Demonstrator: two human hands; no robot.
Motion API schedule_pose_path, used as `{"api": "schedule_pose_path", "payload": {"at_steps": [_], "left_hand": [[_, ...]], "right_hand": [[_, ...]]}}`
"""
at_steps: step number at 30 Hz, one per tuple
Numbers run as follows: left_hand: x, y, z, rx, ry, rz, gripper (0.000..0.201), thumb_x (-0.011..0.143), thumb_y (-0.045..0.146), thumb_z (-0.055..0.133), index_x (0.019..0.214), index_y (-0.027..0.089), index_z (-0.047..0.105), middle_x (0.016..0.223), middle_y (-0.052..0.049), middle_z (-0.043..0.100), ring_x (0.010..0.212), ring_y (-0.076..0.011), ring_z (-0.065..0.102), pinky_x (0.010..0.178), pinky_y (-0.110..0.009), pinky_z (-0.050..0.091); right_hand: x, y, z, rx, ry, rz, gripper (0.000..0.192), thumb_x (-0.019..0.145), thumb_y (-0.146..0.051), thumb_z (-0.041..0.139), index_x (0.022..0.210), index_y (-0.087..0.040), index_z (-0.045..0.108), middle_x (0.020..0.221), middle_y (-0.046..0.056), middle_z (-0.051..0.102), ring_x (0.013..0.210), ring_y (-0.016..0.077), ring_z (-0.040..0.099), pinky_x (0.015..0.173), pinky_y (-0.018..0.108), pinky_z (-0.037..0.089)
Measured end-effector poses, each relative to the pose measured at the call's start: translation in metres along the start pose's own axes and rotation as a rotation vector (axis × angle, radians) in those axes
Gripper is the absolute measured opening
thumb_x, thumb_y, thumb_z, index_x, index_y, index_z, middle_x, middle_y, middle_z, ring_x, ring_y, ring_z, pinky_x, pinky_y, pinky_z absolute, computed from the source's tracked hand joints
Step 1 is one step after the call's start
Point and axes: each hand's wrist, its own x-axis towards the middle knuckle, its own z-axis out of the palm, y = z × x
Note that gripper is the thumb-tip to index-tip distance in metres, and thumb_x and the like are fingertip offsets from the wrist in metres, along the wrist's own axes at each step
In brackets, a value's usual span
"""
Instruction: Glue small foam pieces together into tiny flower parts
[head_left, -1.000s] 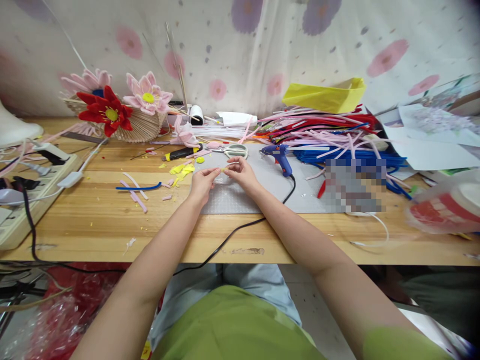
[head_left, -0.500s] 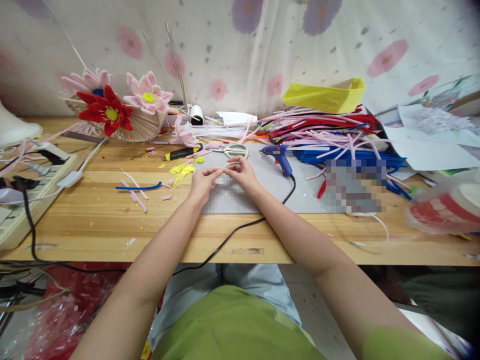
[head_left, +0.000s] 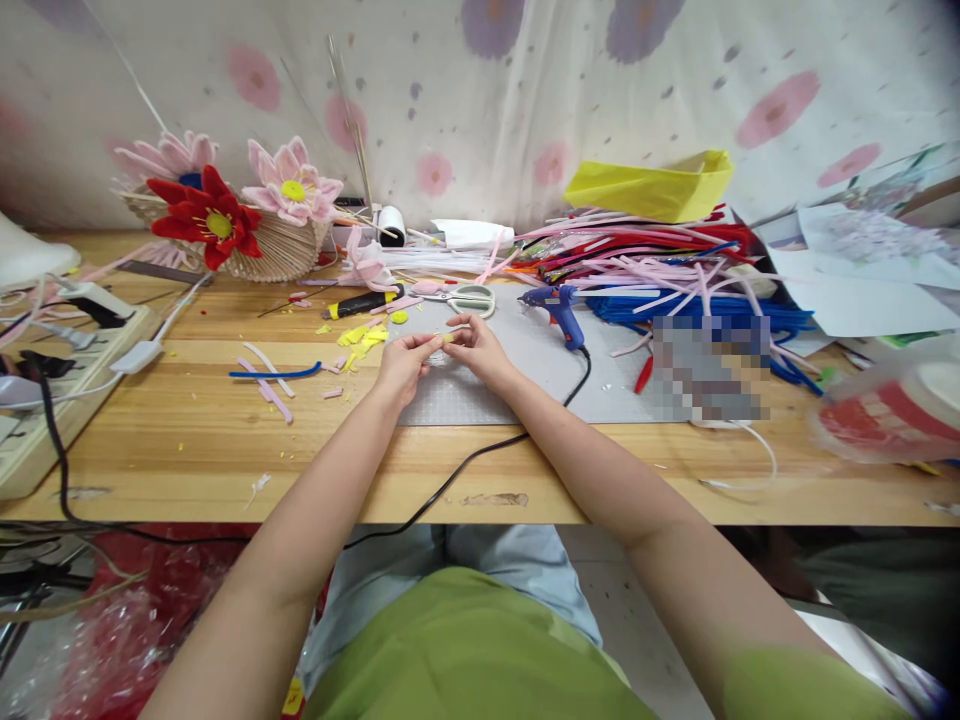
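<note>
My left hand (head_left: pixel 406 366) and my right hand (head_left: pixel 477 350) meet above the grey cutting mat (head_left: pixel 517 385). Between their fingertips shows a small yellow piece (head_left: pixel 448 338), pinched from both sides; its exact kind is too small to make out. Something pale and thin lies under the fingers, mostly hidden. Left of my left hand are yellow scraps (head_left: pixel 364 343) and a round yellow disc (head_left: pixel 399 317). Scissors (head_left: pixel 469 299) lie just beyond my hands. A blue glue gun (head_left: pixel 556 312) rests to the right, a glue stick in its back.
Pipe cleaners (head_left: pixel 637 255) are heaped at the back right, beside a plastic cup (head_left: pixel 892 405). Fluffy flowers (head_left: pixel 217 222) stand at the back left, near a power strip (head_left: pixel 75 400). A black cord (head_left: pixel 457 475) crosses the table's front. A utility knife (head_left: pixel 366 302) lies behind the scraps.
The yellow piece shows more clearly between my fingertips, and my right fingers have shifted slightly. Both hands stay together over the mat; the view has moved a little.
</note>
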Motion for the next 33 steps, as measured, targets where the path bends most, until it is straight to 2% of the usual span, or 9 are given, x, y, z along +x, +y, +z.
{"api": "schedule_pose_path", "payload": {"at_steps": [3, 6, 12, 16, 19, 22, 25, 29, 33], "left_hand": [[0.0, 0.0, -0.002, 0.03, -0.024, -0.008, 0.029, 0.048, 0.024, 0.083, 0.068, 0.011, 0.066, 0.053, 0.004, 0.05, 0.043, -0.0016, 0.035, 0.036, -0.015, 0.023], [0.0, -0.001, -0.003, 0.065, -0.007, 0.035, 0.029, 0.048, 0.03, 0.083, 0.062, 0.012, 0.065, 0.049, 0.004, 0.047, 0.043, -0.0027, 0.035, 0.036, -0.016, 0.024], [0.003, -0.005, -0.002, 0.174, 0.055, 0.14, 0.02, 0.051, 0.024, 0.079, 0.062, 0.012, 0.066, 0.045, 0.005, 0.047, 0.041, -0.0047, 0.036, 0.034, -0.019, 0.024], [0.004, -0.002, -0.003, 0.128, 0.139, 0.119, 0.014, 0.055, 0.019, 0.074, 0.062, 0.012, 0.064, 0.05, 0.004, 0.05, 0.04, -0.0038, 0.036, 0.035, -0.018, 0.024], [0.005, 0.001, -0.009, 0.082, 0.195, 0.106, 0.012, 0.056, 0.018, 0.072, 0.062, 0.012, 0.063, 0.051, 0.005, 0.048, 0.041, -0.0032, 0.036, 0.036, -0.017, 0.023], [0.008, 0.004, -0.014, 0.038, 0.229, 0.085, 0.016, 0.054, 0.019, 0.073, 0.06, 0.013, 0.06, 0.049, 0.007, 0.043, 0.042, -0.0025, 0.035, 0.037, -0.016, 0.023], [0.009, 0.007, -0.016, -0.011, 0.239, 0.061, 0.02, 0.054, 0.019, 0.074, 0.058, 0.013, 0.055, 0.048, 0.008, 0.041, 0.043, -0.0022, 0.034, 0.038, -0.016, 0.023], [0.01, 0.013, -0.02, -0.08, 0.25, 0.062, 0.019, 0.056, 0.017, 0.072, 0.059, 0.013, 0.054, 0.049, 0.008, 0.042, 0.043, -0.0016, 0.033, 0.039, -0.015, 0.023], [0.014, 0.021, -0.028, -0.152, 0.256, 0.078, 0.017, 0.058, 0.015, 0.07, 0.06, 0.013, 0.053, 0.049, 0.008, 0.043, 0.042, -0.0007, 0.031, 0.039, -0.014, 0.022]], "right_hand": [[0.0, -0.001, -0.001, -0.004, 0.024, 0.006, 0.05, 0.054, -0.039, 0.073, 0.09, -0.023, 0.042, 0.066, -0.008, 0.057, 0.059, 0.0091, 0.051, 0.06, 0.025, 0.038], [-0.001, -0.003, -0.002, -0.001, 0.038, 0.023, 0.051, 0.052, -0.04, 0.073, 0.089, -0.023, 0.042, 0.064, -0.008, 0.056, 0.058, 0.0088, 0.05, 0.059, 0.025, 0.037], [-0.001, -0.003, -0.001, 0.025, 0.028, 0.065, 0.051, 0.051, -0.036, 0.074, 0.089, -0.023, 0.043, 0.062, -0.009, 0.057, 0.056, 0.0083, 0.049, 0.058, 0.024, 0.036], [0.0, -0.009, -0.008, 0.008, 0.042, 0.065, 0.043, 0.055, -0.032, 0.072, 0.089, -0.022, 0.048, 0.071, -0.005, 0.062, 0.064, 0.0103, 0.055, 0.064, 0.026, 0.042], [0.0, -0.022, -0.023, -0.074, 0.053, 0.044, 0.031, 0.06, -0.026, 0.07, 0.084, -0.02, 0.054, 0.08, 0.001, 0.065, 0.073, 0.0127, 0.059, 0.071, 0.03, 0.045], [0.006, -0.038, -0.042, -0.259, 0.064, 0.027, 0.018, 0.066, -0.024, 0.066, 0.081, -0.018, 0.059, 0.081, 0.004, 0.065, 0.074, 0.0145, 0.059, 0.074, 0.033, 0.047], [0.022, -0.05, -0.054, -0.605, 0.083, 0.013, 0.009, 0.071, -0.019, 0.06, 0.08, -0.017, 0.063, 0.08, 0.005, 0.066, 0.074, 0.0162, 0.059, 0.075, 0.034, 0.047], [0.056, -0.053, -0.057, -1.148, 0.022, -0.022, 0.02, 0.076, -0.013, 0.054, 0.091, -0.015, 0.067, 0.095, 0.01, 0.069, 0.089, 0.0215, 0.061, 0.082, 0.035, 0.045], [0.084, -0.045, -0.057, -1.442, -0.119, 0.036, 0.033, 0.076, -0.011, 0.055, 0.107, -0.014, 0.066, 0.111, 0.015, 0.067, 0.101, 0.0263, 0.061, 0.086, 0.034, 0.044]]}}
